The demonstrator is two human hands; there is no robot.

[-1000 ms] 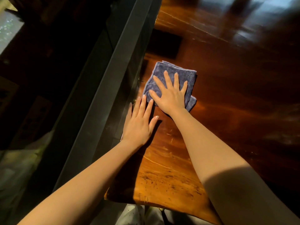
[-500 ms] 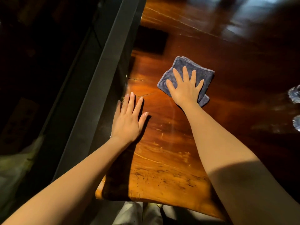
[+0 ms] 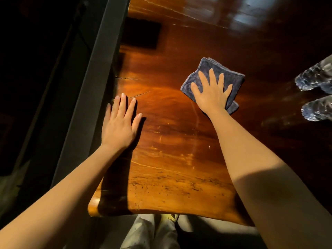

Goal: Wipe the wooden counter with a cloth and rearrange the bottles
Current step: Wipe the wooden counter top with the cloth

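Observation:
A folded blue-grey cloth (image 3: 217,72) lies on the glossy wooden counter (image 3: 168,151). My right hand (image 3: 212,94) presses flat on top of it with spread fingers, palm down. My left hand (image 3: 120,126) rests flat on the bare wood near the counter's left edge, holding nothing. The bases of two clear plastic bottles (image 3: 314,78) (image 3: 318,109) show at the right edge of the view, to the right of the cloth and apart from it.
A grey metal rail (image 3: 86,97) runs along the counter's left side, with a dark drop beyond it. A dark rectangular patch (image 3: 142,33) sits at the counter's far left. The front edge of the counter is close to my legs (image 3: 152,232).
My right hand has slid the cloth to the right across the counter, away from my left hand. The bottles have come into view at the right edge.

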